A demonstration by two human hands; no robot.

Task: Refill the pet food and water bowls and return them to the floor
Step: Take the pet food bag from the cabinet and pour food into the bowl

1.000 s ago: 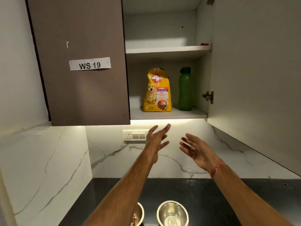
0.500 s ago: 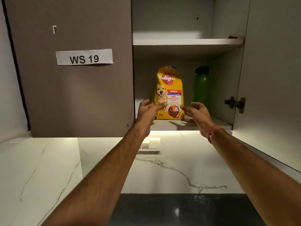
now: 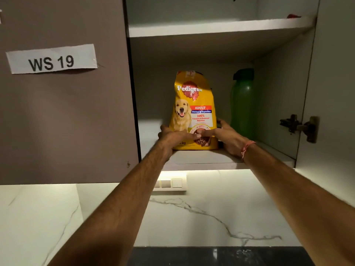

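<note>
Both hands have reached my yellow dog-food bag [image 3: 194, 110]: left hand [image 3: 172, 136] and right hand [image 3: 228, 137] clasp its base; I fear toppling the green plastic bottle [image 3: 243, 104] beside it.

Wall cabinet [image 3: 221, 27] standing open, white shelves inside; closed brown door [image 3: 67, 112] wearing a "WS 19" label [image 3: 51, 58]. Under-cabinet strip light glowing on marble backsplash [image 3: 192, 217]. Switch plate [image 3: 170, 183] sitting beneath. Dark counter [image 3: 211, 256] showing below.
</note>
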